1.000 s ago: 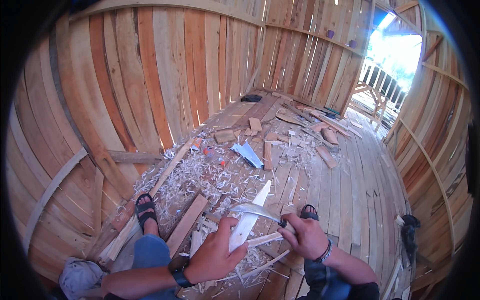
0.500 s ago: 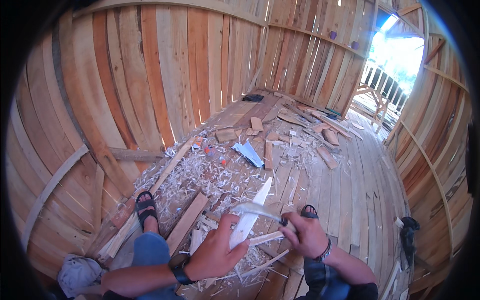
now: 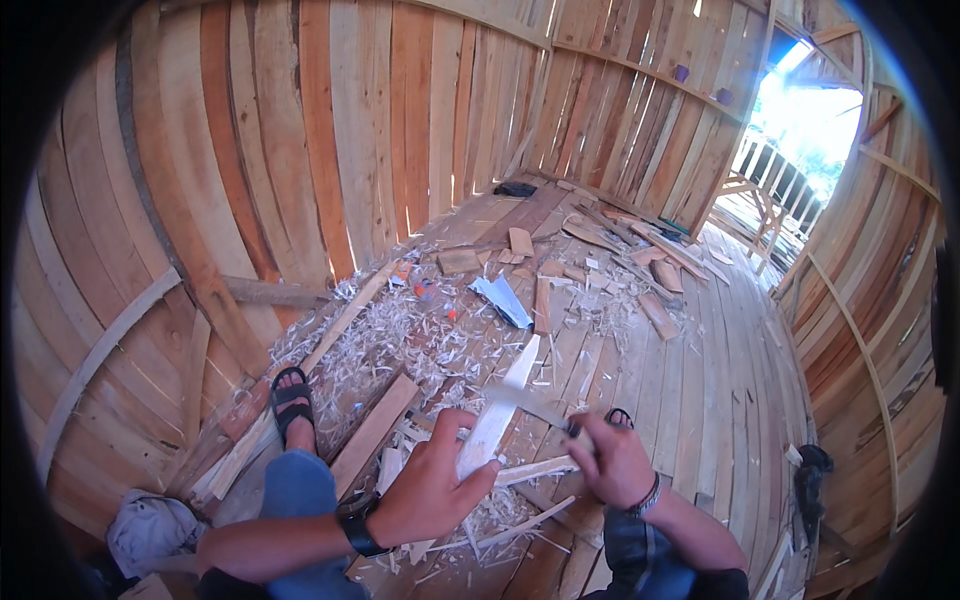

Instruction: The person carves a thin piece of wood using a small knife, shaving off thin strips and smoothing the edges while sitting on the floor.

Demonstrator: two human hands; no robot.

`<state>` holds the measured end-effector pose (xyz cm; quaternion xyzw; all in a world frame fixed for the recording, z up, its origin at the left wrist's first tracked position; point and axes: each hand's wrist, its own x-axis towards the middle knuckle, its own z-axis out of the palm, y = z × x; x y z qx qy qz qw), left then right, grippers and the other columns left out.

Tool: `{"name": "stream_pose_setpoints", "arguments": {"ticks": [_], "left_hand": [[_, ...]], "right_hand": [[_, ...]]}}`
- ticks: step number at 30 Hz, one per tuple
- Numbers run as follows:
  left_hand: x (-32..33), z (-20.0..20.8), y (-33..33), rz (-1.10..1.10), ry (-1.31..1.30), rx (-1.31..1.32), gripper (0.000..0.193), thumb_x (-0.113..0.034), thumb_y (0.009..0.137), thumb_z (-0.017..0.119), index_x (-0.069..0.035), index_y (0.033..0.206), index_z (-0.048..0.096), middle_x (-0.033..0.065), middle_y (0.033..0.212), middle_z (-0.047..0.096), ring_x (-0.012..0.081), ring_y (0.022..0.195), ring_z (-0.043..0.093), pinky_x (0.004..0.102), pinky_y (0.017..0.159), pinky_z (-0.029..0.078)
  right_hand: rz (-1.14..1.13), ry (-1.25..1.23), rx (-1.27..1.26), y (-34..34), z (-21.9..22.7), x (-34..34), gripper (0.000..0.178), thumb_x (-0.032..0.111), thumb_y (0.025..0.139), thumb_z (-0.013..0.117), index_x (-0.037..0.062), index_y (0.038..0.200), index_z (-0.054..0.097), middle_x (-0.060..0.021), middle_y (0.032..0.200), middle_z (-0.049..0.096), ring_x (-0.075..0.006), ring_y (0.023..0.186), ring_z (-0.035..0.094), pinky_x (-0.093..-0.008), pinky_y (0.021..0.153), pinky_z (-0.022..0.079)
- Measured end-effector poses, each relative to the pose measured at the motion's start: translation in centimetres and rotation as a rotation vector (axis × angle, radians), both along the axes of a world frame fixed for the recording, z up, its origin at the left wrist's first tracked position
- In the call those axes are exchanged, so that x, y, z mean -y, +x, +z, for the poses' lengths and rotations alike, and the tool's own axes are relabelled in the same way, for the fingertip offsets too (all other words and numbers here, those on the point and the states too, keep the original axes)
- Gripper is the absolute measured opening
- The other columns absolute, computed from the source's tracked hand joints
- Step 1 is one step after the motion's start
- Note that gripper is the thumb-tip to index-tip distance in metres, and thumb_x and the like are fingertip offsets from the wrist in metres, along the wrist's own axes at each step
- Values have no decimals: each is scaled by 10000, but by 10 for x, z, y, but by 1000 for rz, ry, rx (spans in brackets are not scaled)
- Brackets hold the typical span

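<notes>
My left hand [image 3: 428,492] is closed round the lower end of a pale piece of wood [image 3: 497,418], which tapers to a point at its far end. In my right hand [image 3: 612,462] is the dark handle of a knife [image 3: 532,402]. Its blade, smeared by motion, reaches left across the middle of the wood; whether the edge is biting in I cannot tell. Beneath my hands lie thin sticks [image 3: 540,470] and curled shavings [image 3: 385,345]. A reddish board [image 3: 375,430] rests just left of my left hand.
Offcuts [image 3: 655,315] and a pale blue sheet [image 3: 502,302] are strewn ahead on the plank floor [image 3: 720,400]. Plank walls [image 3: 340,130] rise left and right; a bright doorway [image 3: 800,130] opens far right. A crumpled grey cloth [image 3: 152,530] lies lower left, a black object [image 3: 812,490] right.
The knife blade has swung lower across the wood, its tip now pointing up and left. My left hand keeps its grip. The whole view has shifted slightly.
</notes>
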<state>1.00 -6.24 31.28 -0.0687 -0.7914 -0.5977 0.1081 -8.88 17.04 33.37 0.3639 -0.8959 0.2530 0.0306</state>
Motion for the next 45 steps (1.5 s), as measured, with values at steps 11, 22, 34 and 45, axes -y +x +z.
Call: {"name": "stream_pose_setpoints", "arguments": {"ticks": [11,22,34,45], "left_hand": [[2,-18,-7,-8,-41,-110,451,-201,879,627,39,1173,383,192,801,590,271,633,613,382,569,459],[2,1,-4,-21,83,19,433,-178,866,648,77,1146,439,161,783,609,199,669,604,366,591,463],[4,2,-2,-47,77,120,412,-244,851,651,109,1013,515,194,793,606,219,731,599,372,647,460],[4,6,-4,-136,193,261,299,-211,854,626,61,895,509,128,674,552,169,636,569,350,552,433]], "right_hand": [[97,12,-117,12,-1,5,289,269,902,624,52,1079,551,-179,736,650,-353,634,651,-418,562,515],[-49,-11,-76,-10,-5,11,222,247,905,612,87,1049,560,-137,608,604,-335,575,641,-432,510,484],[113,49,-177,6,-15,3,261,255,886,625,67,1059,574,-115,538,566,-361,548,591,-429,702,447],[-158,59,-3,-10,-17,8,236,213,887,627,51,1050,573,-146,628,609,-363,588,586,-432,673,451]]}}
